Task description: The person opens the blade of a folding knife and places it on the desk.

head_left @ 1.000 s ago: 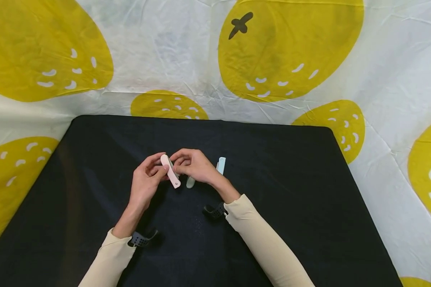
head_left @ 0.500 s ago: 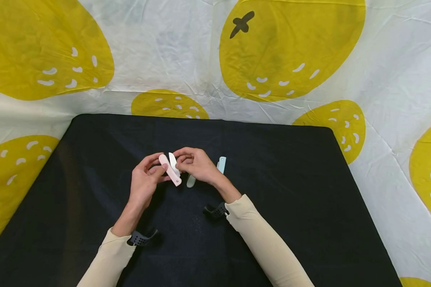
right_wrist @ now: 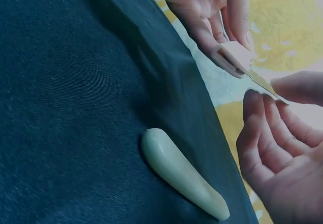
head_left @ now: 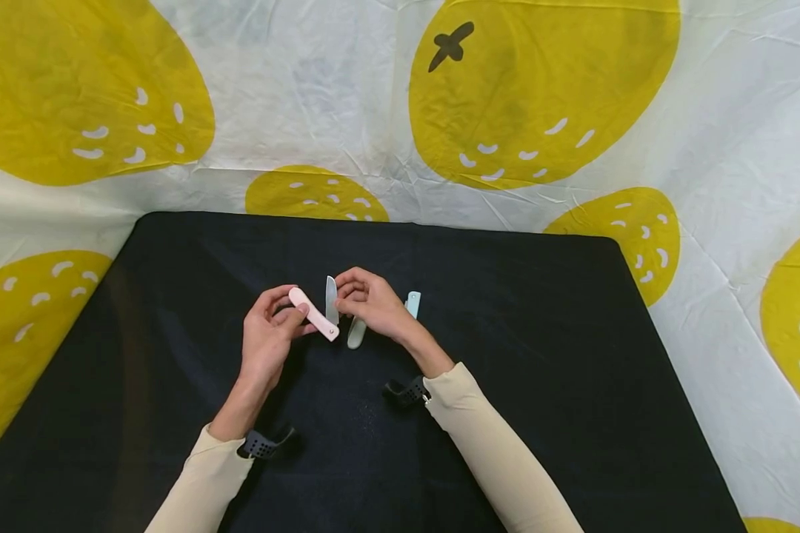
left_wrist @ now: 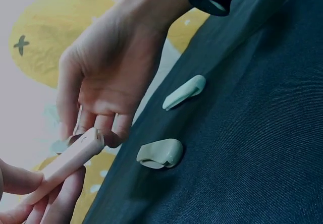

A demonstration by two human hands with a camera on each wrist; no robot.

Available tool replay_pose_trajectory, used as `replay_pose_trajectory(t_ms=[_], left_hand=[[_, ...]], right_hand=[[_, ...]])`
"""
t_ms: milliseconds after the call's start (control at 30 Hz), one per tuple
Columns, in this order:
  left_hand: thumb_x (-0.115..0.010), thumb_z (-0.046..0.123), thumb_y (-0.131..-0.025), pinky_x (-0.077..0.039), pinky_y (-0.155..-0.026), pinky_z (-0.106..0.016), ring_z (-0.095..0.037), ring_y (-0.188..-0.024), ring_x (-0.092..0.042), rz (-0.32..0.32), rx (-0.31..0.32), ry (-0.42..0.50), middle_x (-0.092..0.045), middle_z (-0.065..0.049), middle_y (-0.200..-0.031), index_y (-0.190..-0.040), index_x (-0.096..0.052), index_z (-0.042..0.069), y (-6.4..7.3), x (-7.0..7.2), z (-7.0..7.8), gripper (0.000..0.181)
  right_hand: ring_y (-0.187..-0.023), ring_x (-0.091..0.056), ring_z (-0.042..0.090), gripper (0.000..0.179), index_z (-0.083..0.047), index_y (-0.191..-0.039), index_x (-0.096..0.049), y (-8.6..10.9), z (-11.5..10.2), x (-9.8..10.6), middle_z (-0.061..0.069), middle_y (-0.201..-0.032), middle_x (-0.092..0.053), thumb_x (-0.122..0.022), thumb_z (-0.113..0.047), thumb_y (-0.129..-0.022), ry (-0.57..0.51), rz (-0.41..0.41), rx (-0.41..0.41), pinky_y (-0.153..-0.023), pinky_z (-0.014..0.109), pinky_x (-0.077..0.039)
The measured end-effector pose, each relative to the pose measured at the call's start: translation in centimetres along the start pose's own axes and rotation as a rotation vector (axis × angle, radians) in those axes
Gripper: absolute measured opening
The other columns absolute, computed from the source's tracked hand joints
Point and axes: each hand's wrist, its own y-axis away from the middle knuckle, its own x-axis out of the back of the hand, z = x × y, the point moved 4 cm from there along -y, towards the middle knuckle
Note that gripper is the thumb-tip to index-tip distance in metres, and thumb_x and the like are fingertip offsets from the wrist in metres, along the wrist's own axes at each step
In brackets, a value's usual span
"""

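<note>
My left hand [head_left: 267, 337] grips the pink handle of a folding knife [head_left: 314, 314] between thumb and fingers, raised over the black cloth. Its pale blade [head_left: 332, 300] stands swung out at an angle from the handle. My right hand [head_left: 378, 303] pinches that blade with thumb and fingertips; in the right wrist view the blade [right_wrist: 261, 84] runs between them. A pale green folding knife [left_wrist: 161, 152] lies folded on the cloth below the hands. Beside it lies a light blue folding knife [left_wrist: 184, 92], partly hidden behind my right wrist in the head view.
A black cloth [head_left: 507, 355] covers the table. Behind and at the sides hangs a white sheet [head_left: 307, 89] with large yellow printed shapes. Dark straps [head_left: 405, 392] sit at both wrists, by the cream sleeves.
The blade of the pink knife has swung out of its handle toward the right, with my right hand moving slightly right along with it. The green and blue knives stay put.
</note>
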Motion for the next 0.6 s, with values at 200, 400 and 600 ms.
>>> replay_pose_trajectory(t_ms=[200,400,600], left_hand=[[-0.065,-0.003,-0.099,-0.063,-0.075,-0.025,-0.006,-0.084,-0.07,-0.022,-0.063,-0.025,-0.057,-0.006,-0.114,-0.144,-0.052,0.004,0.19,0.04,0.15,0.048],[-0.07,0.002,-0.097,-0.061,-0.079,-0.019,-0.006,-0.086,-0.067,-0.104,-0.155,-0.17,-0.06,-0.005,-0.113,-0.143,-0.059,0.01,0.08,0.39,0.16,0.047],[-0.081,0.003,-0.088,-0.056,-0.075,-0.014,-0.003,-0.087,-0.067,-0.242,-0.243,-0.347,-0.064,-0.016,-0.112,-0.143,-0.053,0.005,-0.05,0.72,-0.23,0.062]], right_hand=[[-0.075,-0.065,0.006,0.033,0.005,-0.123,-0.062,-0.1,-0.27,0.22,0.012,-0.098,-0.067,-0.072,0.005,-0.092,0.033,-0.009,0.012,-0.072,0.023,-0.055],[-0.072,-0.065,0.007,0.032,0.005,-0.121,-0.063,-0.11,-0.3,0.6,0.01,-0.091,-0.067,-0.073,0.006,-0.091,0.025,0.008,-0.005,-0.071,0.024,-0.056],[-0.071,-0.063,0.016,0.03,0.003,-0.118,-0.064,0.13,-0.28,0.96,0.0,-0.084,-0.064,-0.073,0.007,-0.09,0.026,0.011,-0.028,-0.068,0.028,-0.053]])
